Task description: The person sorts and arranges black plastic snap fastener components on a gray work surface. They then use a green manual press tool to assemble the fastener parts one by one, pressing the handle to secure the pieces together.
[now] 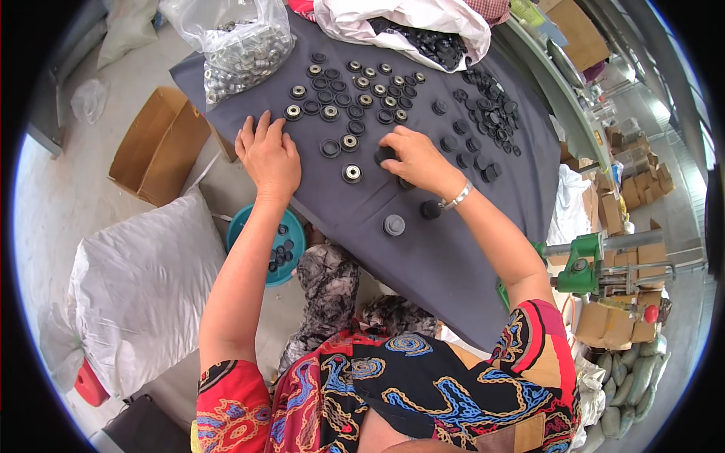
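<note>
Patterned shirt [423,392] closest, dark round piece [384,155] pinched above the bench [468,264]

Below my eyes was the shirt, black and red with looping embroidery, and beyond it spread the bench, covered in dark grey cloth. On the floor to my left sat a stuffed white sack [143,279], with an open cardboard box [155,147] behind it. At the far edge of the bench lay an open white bag [347,26] of black parts, and at its far left corner a clear bag [249,60] full of small metal parts. Beneath the near left edge stood a blue basin [234,238] with dark pieces in it.

I had my left hand [270,158] palm down at the bench's left edge, fingers a little apart, with nothing visible in it. I had my right hand [419,160] closed, thumb and fingertips around the dark round piece, over the middle of the bench. Ahead, between my hands, lay black rings [330,148], several with shiny metal centres. Black caps [495,113] were piled to the right, and a grey round piece [393,225] stood nearer me.
</note>
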`<action>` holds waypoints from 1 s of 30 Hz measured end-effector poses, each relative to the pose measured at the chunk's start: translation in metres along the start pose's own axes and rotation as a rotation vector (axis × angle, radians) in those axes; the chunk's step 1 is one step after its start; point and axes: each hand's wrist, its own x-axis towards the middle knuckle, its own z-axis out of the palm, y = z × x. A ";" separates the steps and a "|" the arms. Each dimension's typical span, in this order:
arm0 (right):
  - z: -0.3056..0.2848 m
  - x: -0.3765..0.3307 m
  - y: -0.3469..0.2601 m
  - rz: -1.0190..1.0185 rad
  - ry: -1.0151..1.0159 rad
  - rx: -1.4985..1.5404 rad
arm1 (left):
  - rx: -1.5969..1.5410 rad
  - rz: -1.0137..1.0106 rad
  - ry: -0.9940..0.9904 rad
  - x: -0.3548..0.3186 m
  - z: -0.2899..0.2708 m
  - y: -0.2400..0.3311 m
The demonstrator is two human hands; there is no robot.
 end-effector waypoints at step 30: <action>0.008 0.041 0.011 -0.147 0.085 -0.126 | -0.012 -0.009 -0.005 0.000 0.000 -0.001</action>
